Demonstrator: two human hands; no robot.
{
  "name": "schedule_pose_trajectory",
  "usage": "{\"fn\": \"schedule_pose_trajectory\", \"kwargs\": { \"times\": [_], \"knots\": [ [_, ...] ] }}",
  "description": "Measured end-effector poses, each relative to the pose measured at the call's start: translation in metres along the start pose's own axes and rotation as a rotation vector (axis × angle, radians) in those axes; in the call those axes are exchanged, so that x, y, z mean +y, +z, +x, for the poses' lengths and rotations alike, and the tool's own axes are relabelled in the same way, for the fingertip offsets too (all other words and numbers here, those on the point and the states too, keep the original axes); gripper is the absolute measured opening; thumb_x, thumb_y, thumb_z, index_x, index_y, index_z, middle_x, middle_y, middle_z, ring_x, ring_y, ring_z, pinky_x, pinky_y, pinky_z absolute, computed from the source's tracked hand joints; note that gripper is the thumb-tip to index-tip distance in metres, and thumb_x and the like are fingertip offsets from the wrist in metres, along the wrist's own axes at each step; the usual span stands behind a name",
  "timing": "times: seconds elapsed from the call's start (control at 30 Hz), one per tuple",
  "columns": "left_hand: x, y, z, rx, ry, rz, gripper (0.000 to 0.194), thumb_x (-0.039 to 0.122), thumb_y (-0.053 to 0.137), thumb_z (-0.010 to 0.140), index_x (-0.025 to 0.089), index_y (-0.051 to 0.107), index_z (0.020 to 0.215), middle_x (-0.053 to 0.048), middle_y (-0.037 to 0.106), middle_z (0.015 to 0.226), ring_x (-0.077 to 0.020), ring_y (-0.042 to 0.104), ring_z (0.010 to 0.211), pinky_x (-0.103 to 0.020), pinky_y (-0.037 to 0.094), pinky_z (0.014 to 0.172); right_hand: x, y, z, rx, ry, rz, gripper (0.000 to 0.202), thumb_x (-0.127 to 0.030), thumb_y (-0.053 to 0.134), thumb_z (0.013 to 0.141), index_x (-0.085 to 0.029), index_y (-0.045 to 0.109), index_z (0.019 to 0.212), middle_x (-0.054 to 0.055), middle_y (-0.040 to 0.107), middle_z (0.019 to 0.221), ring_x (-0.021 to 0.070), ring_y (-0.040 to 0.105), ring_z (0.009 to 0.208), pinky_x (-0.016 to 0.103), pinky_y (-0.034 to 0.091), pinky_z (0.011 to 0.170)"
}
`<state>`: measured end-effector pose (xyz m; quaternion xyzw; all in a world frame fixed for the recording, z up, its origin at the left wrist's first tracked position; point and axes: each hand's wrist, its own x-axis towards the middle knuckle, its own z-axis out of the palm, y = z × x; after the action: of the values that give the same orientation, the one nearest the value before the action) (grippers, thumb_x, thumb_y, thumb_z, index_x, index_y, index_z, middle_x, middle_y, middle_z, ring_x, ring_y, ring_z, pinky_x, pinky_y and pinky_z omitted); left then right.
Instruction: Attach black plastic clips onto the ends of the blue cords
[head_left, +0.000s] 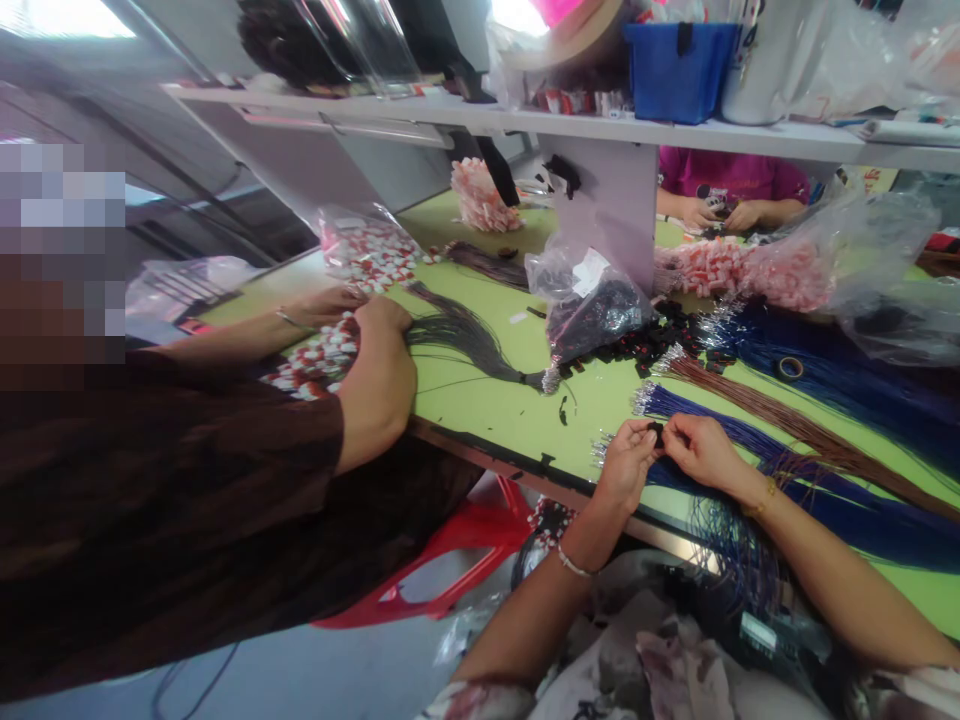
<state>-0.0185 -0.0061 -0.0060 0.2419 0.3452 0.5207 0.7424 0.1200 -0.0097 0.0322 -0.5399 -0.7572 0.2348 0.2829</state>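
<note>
Close to the front edge of the table, my left hand [630, 465] and my right hand [703, 455] meet with fingertips pinched. Between them is a small black connector [658, 435], partly covered by the fingers. Under and beside my hands lies a bundle of blue wires [720, 425] with silvery ends. A bundle of brown wires [780, 405] stretches just behind it, and dark blue wires [847, 355] lie farther back. Several loose black connectors [637, 345] are heaped beyond my hands. Thin wires [739, 540] hang over the edge near my lap.
At left, a co-worker's hands [382, 340] are at a pile of red-and-white parts [322, 360]. Grey wires [469, 335] and a plastic bag [592, 305] lie mid-table. A shelf [450, 115] bears a blue bin [679, 75]. A red stool [450, 560] stands below. Another person [731, 185] sits opposite.
</note>
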Motion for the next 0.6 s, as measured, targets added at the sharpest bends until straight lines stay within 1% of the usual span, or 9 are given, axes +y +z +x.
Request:
{"fn": "schedule_pose_trajectory", "kwargs": {
  "times": [0.07, 0.2, 0.3, 0.37, 0.4, 0.43, 0.5, 0.53, 0.6],
  "knots": [
    [0.000, 0.000, 0.000, 0.007, 0.002, -0.006, 0.031, 0.025, 0.078, 0.059, 0.016, 0.058, 0.081, -0.001, 0.062, 0.077, -0.0125, 0.058, 0.072, -0.027, 0.046, 0.070, -0.001, 0.000, -0.001, -0.011, -0.027, 0.002, 0.018, -0.020, 0.045, 0.081, -0.018, 0.052, 0.065, -0.001, 0.055, 0.059, 0.0100, 0.044, 0.053, 0.021, 0.029, 0.053],
    [-0.002, 0.000, -0.001, 0.040, 0.020, 0.036, 0.031, 0.026, 0.078, 0.060, 0.016, 0.059, 0.082, 0.000, 0.061, 0.071, -0.0101, 0.056, 0.066, -0.023, 0.044, 0.066, -0.001, 0.003, -0.003, 0.009, 0.000, -0.055, 0.018, -0.020, 0.046, 0.080, -0.018, 0.052, 0.064, -0.001, 0.054, 0.057, 0.0100, 0.042, 0.050, 0.022, 0.027, 0.052],
    [-0.001, 0.002, 0.000, 0.019, 0.016, 0.051, 0.031, 0.027, 0.078, 0.061, 0.016, 0.058, 0.082, -0.001, 0.062, 0.074, -0.0109, 0.057, 0.067, -0.025, 0.045, 0.068, 0.009, -0.005, 0.005, -0.050, -0.014, -0.025, 0.020, -0.025, 0.045, 0.084, -0.017, 0.057, 0.069, 0.000, 0.057, 0.061, 0.0105, 0.046, 0.054, 0.022, 0.030, 0.054],
    [-0.001, 0.005, 0.002, 0.001, 0.018, 0.045, 0.031, 0.028, 0.077, 0.062, 0.016, 0.059, 0.084, -0.002, 0.063, 0.077, -0.0122, 0.058, 0.070, -0.026, 0.045, 0.069, 0.025, -0.018, 0.016, -0.040, 0.008, -0.001, 0.024, -0.029, 0.042, 0.088, -0.018, 0.059, 0.075, 0.000, 0.060, 0.066, 0.0114, 0.050, 0.058, 0.022, 0.033, 0.056],
    [-0.001, 0.006, 0.003, -0.006, 0.020, 0.040, 0.031, 0.028, 0.077, 0.063, 0.015, 0.059, 0.085, -0.003, 0.063, 0.078, -0.0127, 0.059, 0.071, -0.027, 0.046, 0.070, 0.035, -0.025, 0.023, 0.018, 0.050, -0.035, 0.025, -0.031, 0.041, 0.088, -0.018, 0.060, 0.079, 0.001, 0.060, 0.070, 0.0122, 0.051, 0.062, 0.022, 0.034, 0.058],
    [-0.002, 0.007, 0.005, -0.011, 0.022, 0.036, 0.032, 0.028, 0.077, 0.063, 0.015, 0.059, 0.086, -0.004, 0.063, 0.079, -0.0131, 0.059, 0.072, -0.027, 0.046, 0.070, 0.046, -0.032, 0.030, 0.082, 0.107, -0.120, 0.023, -0.031, 0.043, 0.088, -0.017, 0.061, 0.082, 0.002, 0.061, 0.073, 0.0130, 0.052, 0.064, 0.023, 0.034, 0.060],
    [-0.003, 0.008, 0.009, -0.013, 0.016, 0.026, 0.032, 0.028, 0.077, 0.063, 0.015, 0.058, 0.086, -0.004, 0.063, 0.078, -0.0134, 0.059, 0.072, -0.027, 0.045, 0.070, 0.069, -0.043, 0.043, 0.198, 0.255, -0.362, 0.018, -0.031, 0.054, 0.082, -0.018, 0.063, 0.087, 0.006, 0.061, 0.083, 0.0158, 0.053, 0.071, 0.025, 0.033, 0.061],
    [-0.005, 0.008, 0.011, -0.012, 0.008, 0.023, 0.032, 0.028, 0.077, 0.063, 0.014, 0.058, 0.086, -0.004, 0.063, 0.077, -0.0133, 0.059, 0.071, -0.027, 0.045, 0.069, 0.079, -0.047, 0.047, 0.214, 0.322, -0.443, 0.018, -0.031, 0.057, 0.080, -0.018, 0.064, 0.088, 0.008, 0.061, 0.086, 0.0168, 0.053, 0.072, 0.026, 0.032, 0.061],
    [-0.007, 0.006, 0.013, -0.008, -0.008, 0.018, 0.032, 0.028, 0.077, 0.063, 0.014, 0.058, 0.085, -0.004, 0.063, 0.077, -0.0134, 0.059, 0.071, -0.027, 0.045, 0.069, 0.094, -0.050, 0.053, 0.188, 0.385, -0.506, 0.016, -0.031, 0.057, 0.079, -0.019, 0.065, 0.084, 0.009, 0.061, 0.086, 0.0174, 0.053, 0.072, 0.027, 0.031, 0.061]
  ]
}}
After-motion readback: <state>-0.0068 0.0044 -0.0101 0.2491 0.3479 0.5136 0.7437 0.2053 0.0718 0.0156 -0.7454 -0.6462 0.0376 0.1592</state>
